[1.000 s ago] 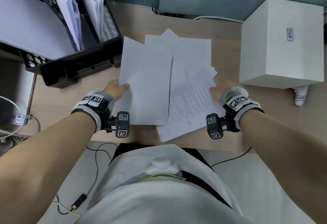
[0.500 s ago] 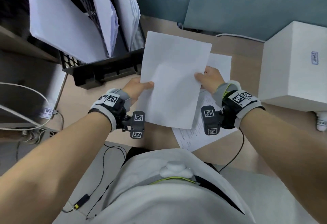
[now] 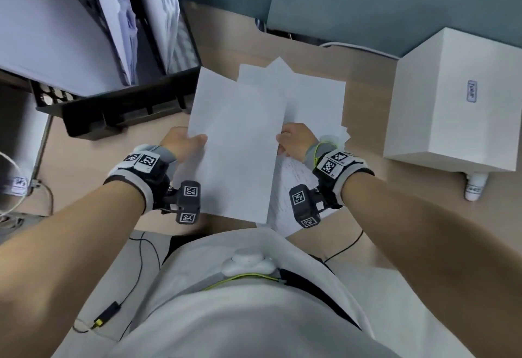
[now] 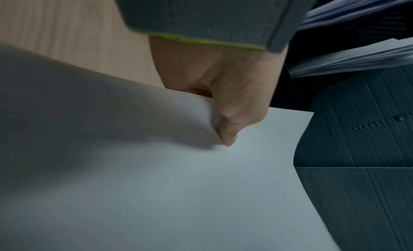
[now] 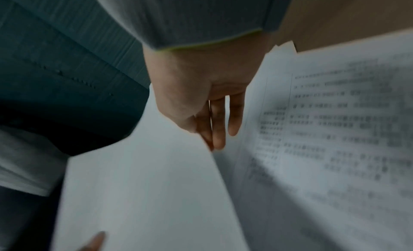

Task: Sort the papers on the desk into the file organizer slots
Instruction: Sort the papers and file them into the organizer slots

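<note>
A blank white sheet (image 3: 240, 145) is held above the desk between both hands. My left hand (image 3: 183, 142) pinches its left edge, with the thumb (image 4: 225, 131) on top of the sheet (image 4: 178, 184). My right hand (image 3: 293, 138) pinches the right edge, and its fingers (image 5: 218, 127) lie under the sheet (image 5: 145, 184). Under it on the desk lie a loose pile of papers (image 3: 316, 97) and a printed page (image 3: 291, 188) (image 5: 335, 131). The black file organizer (image 3: 121, 111) stands at the back left with paper in its slots.
A white box (image 3: 452, 103) stands on the desk's right side, with a small white bottle (image 3: 476, 186) at its near edge. Cables (image 3: 17, 176) hang off the left edge of the wooden desk (image 3: 84, 165). A teal partition runs behind the desk.
My right hand left the pile on the desk and took the blank sheet's right edge. Both hands now hold the sheet lifted off the pile.
</note>
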